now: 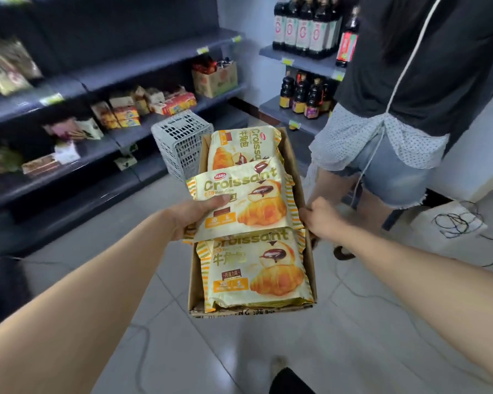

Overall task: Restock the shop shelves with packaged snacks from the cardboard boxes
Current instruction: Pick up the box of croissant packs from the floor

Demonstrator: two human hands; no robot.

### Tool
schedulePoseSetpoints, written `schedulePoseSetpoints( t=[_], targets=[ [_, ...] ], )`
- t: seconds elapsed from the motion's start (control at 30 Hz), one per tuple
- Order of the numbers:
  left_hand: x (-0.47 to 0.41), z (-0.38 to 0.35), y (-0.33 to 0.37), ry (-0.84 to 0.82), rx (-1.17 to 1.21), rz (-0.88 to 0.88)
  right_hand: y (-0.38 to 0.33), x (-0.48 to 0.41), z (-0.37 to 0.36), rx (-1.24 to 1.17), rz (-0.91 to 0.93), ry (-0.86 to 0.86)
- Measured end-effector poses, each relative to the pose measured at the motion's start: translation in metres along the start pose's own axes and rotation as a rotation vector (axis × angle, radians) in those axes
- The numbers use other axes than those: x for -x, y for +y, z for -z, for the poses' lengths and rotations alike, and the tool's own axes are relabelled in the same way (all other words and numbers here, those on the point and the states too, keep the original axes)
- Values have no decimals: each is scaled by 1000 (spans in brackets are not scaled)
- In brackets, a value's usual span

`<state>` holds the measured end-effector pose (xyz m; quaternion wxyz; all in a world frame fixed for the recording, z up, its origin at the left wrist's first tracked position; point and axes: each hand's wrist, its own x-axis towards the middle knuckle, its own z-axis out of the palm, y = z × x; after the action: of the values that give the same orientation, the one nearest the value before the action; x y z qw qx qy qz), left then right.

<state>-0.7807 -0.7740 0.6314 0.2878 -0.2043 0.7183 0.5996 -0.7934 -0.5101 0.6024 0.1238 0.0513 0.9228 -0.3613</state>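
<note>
L hand (194, 220): thumb on top, gripping croissant pack (248, 200) just above cardboard box (194, 280). R hand (322, 220): fingers curled over box's right wall. Further packs (254, 274) lie inside. Shelves (97, 81) to left.

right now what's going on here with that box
A person is restocking snacks. Their left hand grips one croissant pack over an open cardboard box, while the right hand holds the box's right rim. At least two more packs lie inside. The held pack has not reached the shelves on the left. A second person stands by the bottle shelves.
</note>
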Motion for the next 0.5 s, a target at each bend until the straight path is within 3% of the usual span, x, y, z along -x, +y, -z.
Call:
schedulePoseSetpoints(
  t=[0.5],
  targets=[
    [-160, 175, 115, 154, 154, 8, -169, -277, -44, 56, 143, -206]
  ],
)
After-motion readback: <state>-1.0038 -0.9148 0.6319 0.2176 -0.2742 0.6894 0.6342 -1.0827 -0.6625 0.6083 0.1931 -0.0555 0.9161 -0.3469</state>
